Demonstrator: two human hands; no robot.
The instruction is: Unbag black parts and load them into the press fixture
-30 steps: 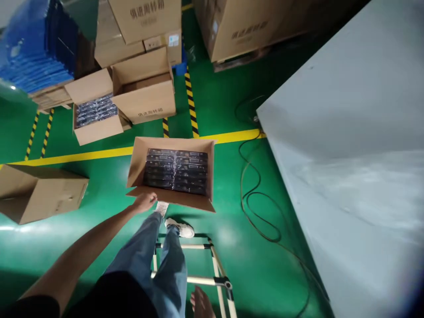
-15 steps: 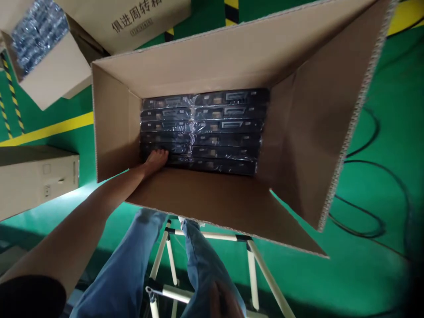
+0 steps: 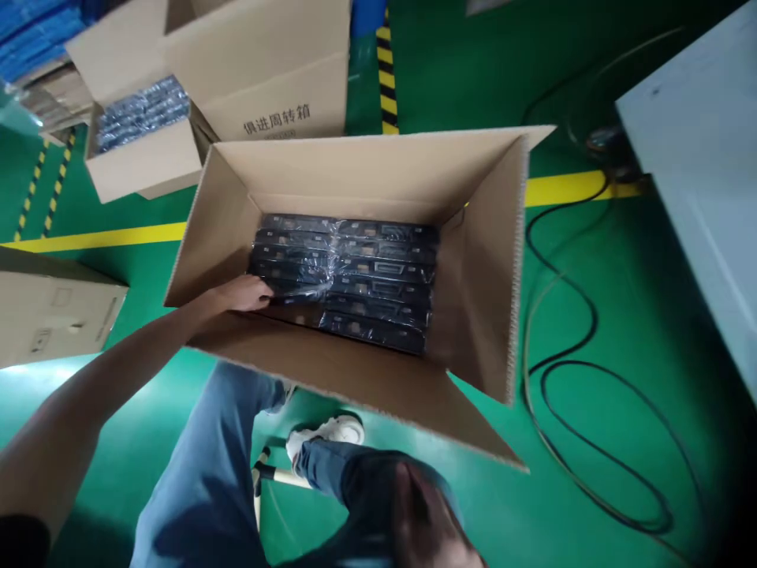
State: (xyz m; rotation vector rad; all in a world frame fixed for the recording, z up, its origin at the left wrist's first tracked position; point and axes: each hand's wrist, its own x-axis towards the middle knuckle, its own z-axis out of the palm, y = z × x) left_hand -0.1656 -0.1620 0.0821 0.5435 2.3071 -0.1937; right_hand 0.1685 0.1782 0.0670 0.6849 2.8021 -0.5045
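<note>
Left hand (image 3: 242,293) now at the near edge of the plastic-wrapped black stack (image 3: 378,284), grip open, inside the cardboard box (image 3: 198,244)

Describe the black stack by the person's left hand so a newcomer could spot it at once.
Follow the yellow floor line to the open cardboard carton in front of the person. Inside lies a stack of flat black units in clear plastic film, touched by the left hand, unlike the wrapped stack in the carton behind.
</note>
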